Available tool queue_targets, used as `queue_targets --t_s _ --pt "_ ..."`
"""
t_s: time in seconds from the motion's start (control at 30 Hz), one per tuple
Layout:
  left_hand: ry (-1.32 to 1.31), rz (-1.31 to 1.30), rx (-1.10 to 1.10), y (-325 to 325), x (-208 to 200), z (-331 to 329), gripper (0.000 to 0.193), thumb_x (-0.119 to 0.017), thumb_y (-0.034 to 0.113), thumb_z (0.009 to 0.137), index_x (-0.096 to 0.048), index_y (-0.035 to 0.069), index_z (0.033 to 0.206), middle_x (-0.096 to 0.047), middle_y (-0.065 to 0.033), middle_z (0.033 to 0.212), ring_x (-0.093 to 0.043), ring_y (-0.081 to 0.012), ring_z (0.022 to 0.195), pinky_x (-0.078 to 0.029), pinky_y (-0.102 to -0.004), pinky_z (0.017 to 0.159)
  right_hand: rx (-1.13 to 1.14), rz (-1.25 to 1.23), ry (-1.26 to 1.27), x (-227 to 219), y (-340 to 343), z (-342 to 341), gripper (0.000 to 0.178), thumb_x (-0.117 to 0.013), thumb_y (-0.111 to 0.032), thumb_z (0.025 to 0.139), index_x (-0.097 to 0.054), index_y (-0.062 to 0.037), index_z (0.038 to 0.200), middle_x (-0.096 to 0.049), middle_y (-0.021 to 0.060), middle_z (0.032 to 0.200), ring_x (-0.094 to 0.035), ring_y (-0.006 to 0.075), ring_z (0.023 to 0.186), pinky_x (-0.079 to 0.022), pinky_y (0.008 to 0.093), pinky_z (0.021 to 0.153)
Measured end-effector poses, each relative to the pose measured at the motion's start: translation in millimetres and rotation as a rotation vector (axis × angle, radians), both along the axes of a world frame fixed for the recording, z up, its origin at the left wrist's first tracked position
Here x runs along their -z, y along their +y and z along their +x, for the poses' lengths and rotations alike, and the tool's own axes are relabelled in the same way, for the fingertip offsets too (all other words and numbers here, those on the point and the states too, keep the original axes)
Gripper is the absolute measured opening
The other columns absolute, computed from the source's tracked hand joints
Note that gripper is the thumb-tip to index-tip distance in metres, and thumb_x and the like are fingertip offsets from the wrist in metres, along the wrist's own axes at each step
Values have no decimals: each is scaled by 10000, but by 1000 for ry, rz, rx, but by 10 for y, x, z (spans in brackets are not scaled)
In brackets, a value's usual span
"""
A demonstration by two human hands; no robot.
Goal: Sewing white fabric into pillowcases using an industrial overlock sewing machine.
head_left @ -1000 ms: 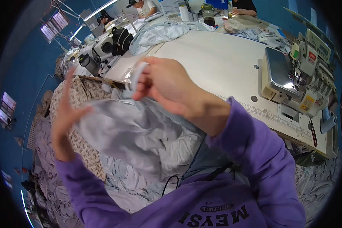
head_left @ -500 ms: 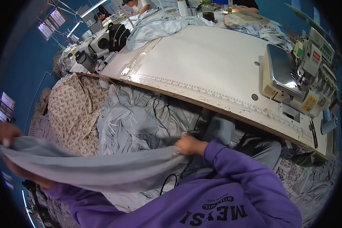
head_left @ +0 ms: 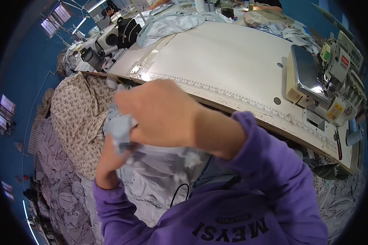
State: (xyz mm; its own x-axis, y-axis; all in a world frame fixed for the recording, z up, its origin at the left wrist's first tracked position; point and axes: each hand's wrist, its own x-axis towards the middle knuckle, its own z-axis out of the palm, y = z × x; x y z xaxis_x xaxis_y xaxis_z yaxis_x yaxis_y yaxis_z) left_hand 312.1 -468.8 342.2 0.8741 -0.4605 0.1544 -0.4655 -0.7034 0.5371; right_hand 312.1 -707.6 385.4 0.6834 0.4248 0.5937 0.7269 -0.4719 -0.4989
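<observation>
Soft matt grey cloth (head_left: 122,126); smooth pale tabletop (head_left: 233,61); glossy metal sewing-machine plate (head_left: 308,75).

The cloth (head_left: 120,126) bunched between the right hand (head_left: 159,114) and the left hand (head_left: 110,163) is plain pale blue-grey. Both sleeves (head_left: 265,163) are purple. The table (head_left: 233,57) is off-white with a ruler-marked front edge. The sewing machine (head_left: 327,85) is cream and grey with small red and yellow labels. A draped fabric (head_left: 73,118) is beige with a small floral print. The wall (head_left: 24,73) is blue.
</observation>
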Motion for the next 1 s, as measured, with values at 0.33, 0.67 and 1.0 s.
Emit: queue_targets --t_s 0.33,0.67,1.0 --pt "-646 -1192 -34 454 -1140 -363 556 -588 412 803 -478 -2 1158 -568 -140 1091 -562 -251 990 -420 -328 910 192 -341 427 2519 168 195 220 -606 -246 697 -639 -67 821 -628 175 773 -615 351 742 -492 435 662" --pt "-398 -1472 -181 -469 -2653 781 347 -587 353 821 -590 14 894 -594 -65 829 -553 -166 754 -430 -311 674 326 707 876 1887 -204 184 219 -388 -64 829 -553 -11 963 -618 113 916 -631 195 728 -509 342 553" --pt "-1084 -1068 14 -646 -2845 1167 338 -497 222 849 -620 -88 795 -623 -208 694 -607 -270 673 -432 -382 621 -173 983 584 1755 -476 -126 320 -469 -316 907 -528 -32 1044 -556 97 1046 -546 208 1005 -452 333 869"
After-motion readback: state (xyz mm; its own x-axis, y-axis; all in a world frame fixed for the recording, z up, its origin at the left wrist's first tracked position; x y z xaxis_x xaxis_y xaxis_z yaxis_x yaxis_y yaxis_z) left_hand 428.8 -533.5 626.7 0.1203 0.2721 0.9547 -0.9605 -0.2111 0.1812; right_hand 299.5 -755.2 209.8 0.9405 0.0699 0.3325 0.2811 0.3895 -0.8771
